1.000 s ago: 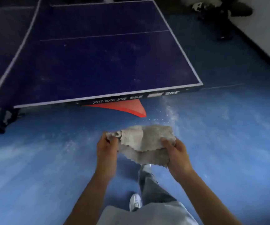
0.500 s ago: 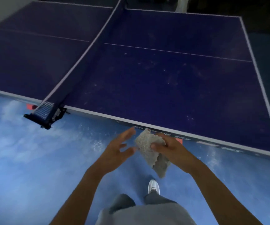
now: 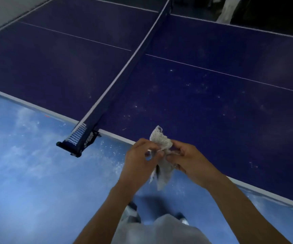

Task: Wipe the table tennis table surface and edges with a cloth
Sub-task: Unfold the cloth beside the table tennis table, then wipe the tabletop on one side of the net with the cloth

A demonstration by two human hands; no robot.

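A dark blue table tennis table (image 3: 203, 103) fills the upper view, its near white-edged side running from left to lower right. White dust specks dot the right half. A crumpled grey cloth (image 3: 161, 143) hangs just above the table's near edge, held between both hands. My left hand (image 3: 138, 159) pinches its left side with curled fingers. My right hand (image 3: 189, 161) grips its right side. The cloth's lower end dangles between my wrists.
The net (image 3: 124, 67) crosses the table, and its clamp post (image 3: 75, 143) juts out over the blue floor (image 3: 27, 173) left of my hands. White dust lies on the floor near the table edge. My shoes show below.
I have stepped closer to the table's side near the net. My left hand, open half a second ago, now pinches the cloth together with the right.
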